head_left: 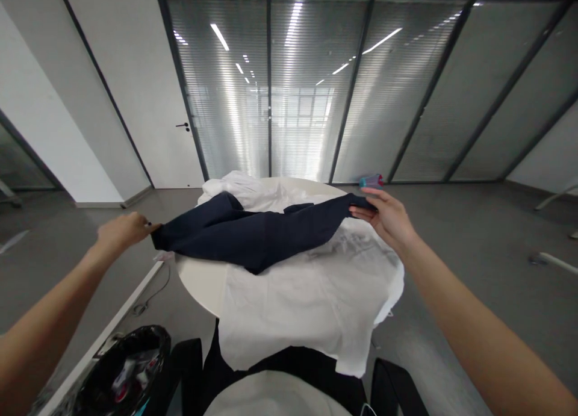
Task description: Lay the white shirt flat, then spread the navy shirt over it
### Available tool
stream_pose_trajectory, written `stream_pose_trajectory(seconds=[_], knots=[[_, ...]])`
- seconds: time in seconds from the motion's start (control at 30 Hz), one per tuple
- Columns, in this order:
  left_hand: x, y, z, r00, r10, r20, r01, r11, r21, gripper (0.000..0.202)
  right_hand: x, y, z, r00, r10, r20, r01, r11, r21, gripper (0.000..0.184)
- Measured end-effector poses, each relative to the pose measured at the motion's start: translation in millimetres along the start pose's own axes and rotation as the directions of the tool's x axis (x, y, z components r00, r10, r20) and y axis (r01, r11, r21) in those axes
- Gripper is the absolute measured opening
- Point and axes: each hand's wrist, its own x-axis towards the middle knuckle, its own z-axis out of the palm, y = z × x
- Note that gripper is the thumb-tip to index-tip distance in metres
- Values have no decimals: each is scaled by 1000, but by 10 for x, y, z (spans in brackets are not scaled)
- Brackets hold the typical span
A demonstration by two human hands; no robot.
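A dark navy garment (266, 235) is stretched sideways over the table; its folds hide what kind it is. My left hand (124, 232) pinches its left end just beyond the table's left edge. At the other end, my right hand (386, 214) holds the cloth between thumb and fingers. The garment's middle sags towards me. Beneath and in front of it, a white garment (302, 301) lies spread out and drapes over the near table edge. More white cloth (244, 184) is bunched behind the navy one.
The round white table (203, 280) stands between the chair's black armrests (192, 356). A bin with a black liner (144, 344) is at lower left, near a cable (149, 298). A blue and pink object (371, 181) shows past the table. Beyond are a glass partition and a white door (130, 91).
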Motion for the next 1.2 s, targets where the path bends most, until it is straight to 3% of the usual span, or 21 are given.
stream_pose_trajectory(seconds=[0.07, 0.1, 0.13, 0.17, 0.23, 0.27, 0.33, 0.4, 0.47, 0.53, 0.63, 0.73, 0.83, 0.93, 1.07, 1.2], knots=[[-136, 355, 252, 999, -34, 10, 31, 980, 195, 29, -81, -57, 253, 994, -7, 106, 12, 999, -47, 17], [-215, 580, 437, 998, -37, 52, 20, 956, 293, 27, -119, -71, 414, 987, -28, 159, 42, 996, -82, 17], [-296, 817, 652, 985, -27, 170, -25, 954, 298, 32, -158, -78, 590, 975, -58, 212, 85, 989, -121, 19], [-374, 1048, 886, 957, 0, 290, -57, 981, 186, 42, -197, -82, 773, 956, -92, 278, 140, 977, -158, 23], [-490, 1425, 1354, 897, 119, 426, -86, 992, -97, 68, -277, -90, 1120, 881, -154, 447, 269, 941, -205, 32], [-516, 1548, 1558, 894, 189, 407, -125, 976, -180, 75, -310, -101, 1265, 819, -179, 545, 337, 919, -204, 37], [-493, 1648, 1859, 933, 268, 242, -203, 944, -261, 67, -339, -136, 1460, 687, -229, 689, 451, 878, -158, 50], [-400, 1587, 2001, 969, 228, 91, -195, 941, -278, 48, -288, -171, 1508, 624, -285, 728, 528, 840, -124, 59], [-298, 1443, 2024, 993, 108, 42, -90, 950, -299, 35, -155, -168, 1429, 654, -337, 677, 578, 800, -160, 62], [-239, 1292, 1995, 996, -45, 77, 69, 936, -345, 32, 18, -96, 1274, 707, -360, 609, 601, 759, -249, 64], [-245, 1132, 1945, 951, -259, 168, 306, 855, -419, 36, 239, 153, 1023, 736, -289, 613, 608, 681, -409, 71], [-299, 1044, 1908, 911, -357, 208, 413, 792, -449, 40, 359, 471, 855, 783, -149, 604, 574, 546, -610, 83], [-359, 992, 1849, 911, -317, 266, 409, 785, -466, 41, 450, 720, 784, 854, -9, 520, 484, 381, -788, 60], [-427, 987, 1756, 910, -190, 368, 366, 784, -501, 48, 570, 859, 753, 832, 76, 550, 507, 299, -809, 35], [-515, 1038, 1601, 878, 57, 475, 228, 823, -520, 51, 733, 949, 699, 788, 118, 604, 546, 317, -775, 39], [-596, 1024, 1455, 831, 177, 528, 66, 911, -408, 34, 817, 1021, 634, 775, 158, 612, 540, 336, -771, 55]])
